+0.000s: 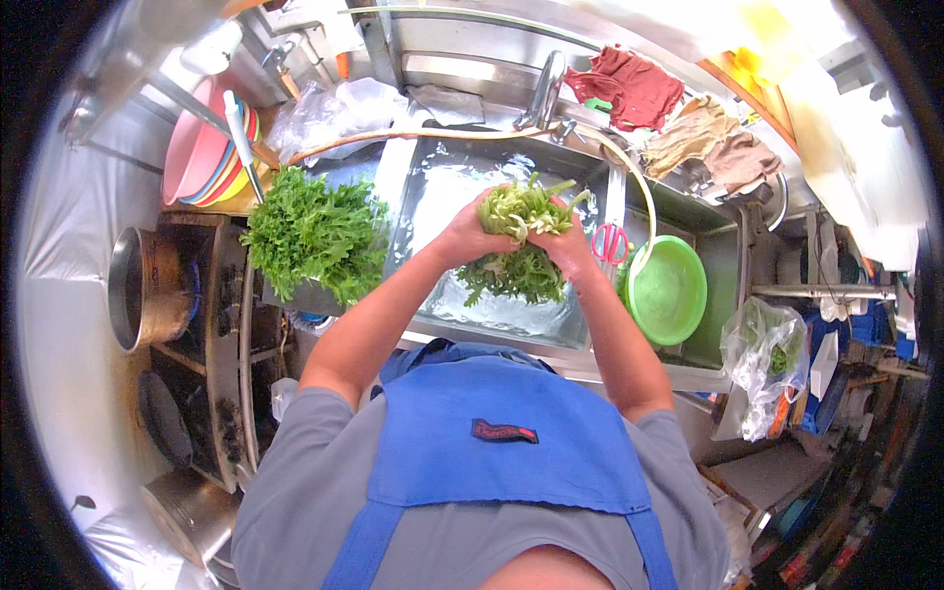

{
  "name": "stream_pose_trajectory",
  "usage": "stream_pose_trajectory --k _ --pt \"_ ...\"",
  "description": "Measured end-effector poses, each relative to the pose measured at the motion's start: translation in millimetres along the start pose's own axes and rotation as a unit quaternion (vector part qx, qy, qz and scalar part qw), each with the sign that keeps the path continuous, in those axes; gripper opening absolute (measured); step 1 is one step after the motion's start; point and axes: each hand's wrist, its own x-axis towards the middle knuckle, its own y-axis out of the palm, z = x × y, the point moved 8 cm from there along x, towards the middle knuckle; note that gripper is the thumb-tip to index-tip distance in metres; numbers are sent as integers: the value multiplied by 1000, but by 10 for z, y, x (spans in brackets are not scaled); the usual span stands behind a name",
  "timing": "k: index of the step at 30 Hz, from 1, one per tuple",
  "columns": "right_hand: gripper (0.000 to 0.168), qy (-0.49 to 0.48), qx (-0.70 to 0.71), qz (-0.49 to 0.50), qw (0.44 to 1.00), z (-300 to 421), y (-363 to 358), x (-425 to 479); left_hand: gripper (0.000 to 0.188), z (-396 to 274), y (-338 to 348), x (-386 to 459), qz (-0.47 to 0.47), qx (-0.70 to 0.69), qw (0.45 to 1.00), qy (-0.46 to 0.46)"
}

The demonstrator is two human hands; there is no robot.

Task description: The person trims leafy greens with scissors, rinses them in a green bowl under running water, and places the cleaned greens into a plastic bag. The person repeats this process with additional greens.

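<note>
My left hand (pixel 472 232) and my right hand (pixel 564 240) grip a bunch of leafy greens (pixel 527 206) between them. Its pale cut stems point up and away from me, and its leaves hang down beneath my hands. The bunch is over the middle basin of a steel sink (pixel 450 184), which holds rippling water. A large heap of frilly greens (pixel 317 232) lies left of that basin. Red-handled scissors (pixel 611 243) rest by the divider right of my right hand. My fingertips are partly hidden by the stems.
A green plastic bowl (pixel 667 291) sits in the right basin. A chrome faucet (pixel 544 88) and a pale hose (pixel 442 134) run along the back, near red cloth (pixel 630 85) and tan cloth (pixel 689 136). Plastic bags (pixel 339 118), stacked basins (pixel 199 147) and a metal pot (pixel 151 287) are at left.
</note>
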Motion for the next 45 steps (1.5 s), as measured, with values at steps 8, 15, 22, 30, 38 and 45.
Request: stream_pose_trajectory --k 8,15,22,30,38,45 --pt "34 243 16 -52 968 -1458 -234 -26 63 1398 -164 -110 -77 -33 991 -104" --pt "30 363 -8 -75 929 -3285 -598 -231 65 3074 -416 -410 -178 -1 963 -202" --pt "27 389 -29 -25 920 -4377 -855 -326 50 3889 -629 -475 -91 -13 965 -248" --pt "43 274 -88 -40 957 -3603 -217 607 65 3429 -1156 -154 -247 82 942 -214" --pt "39 26 -62 27 997 -1557 122 726 51 1397 -790 -7 -244 66 967 3" --pt "39 -83 -200 12 976 -303 206 655 54 37 -542 -90 -204 104 966 119"
